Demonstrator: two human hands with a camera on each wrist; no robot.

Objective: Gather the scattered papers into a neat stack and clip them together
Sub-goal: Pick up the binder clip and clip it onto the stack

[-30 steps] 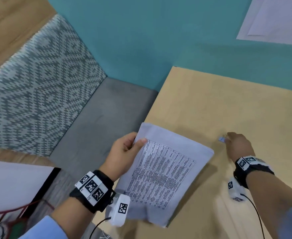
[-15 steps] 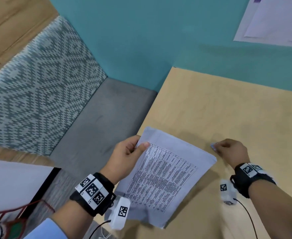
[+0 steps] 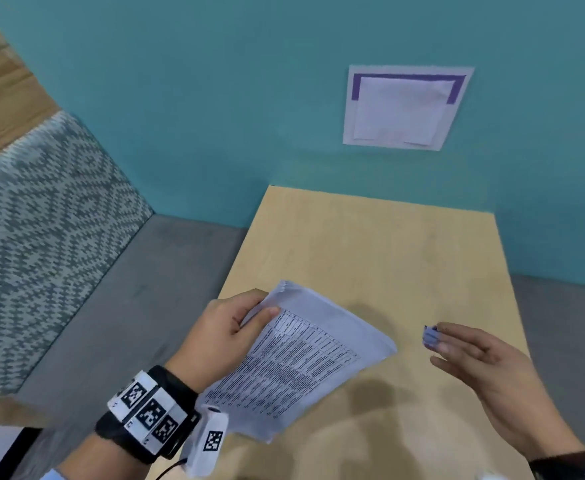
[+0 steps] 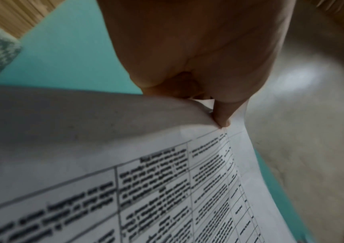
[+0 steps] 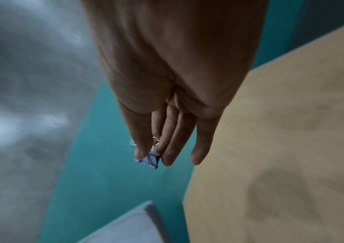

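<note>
Above the wooden table (image 3: 388,244), the left hand (image 3: 222,337) pinched the paper stack (image 3: 305,358) by its corner, while the right hand (image 3: 485,358) pinched a small binder clip (image 3: 430,337) just beside it.

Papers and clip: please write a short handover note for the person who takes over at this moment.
Left hand: holds the paper stack by its upper corner, tilted over the wooden table.
Right hand: pinches a small binder clip at its fingers, apart from the stack.
Done: papers gathered, clip in hand.
Left: put the clip on the stack.
</note>
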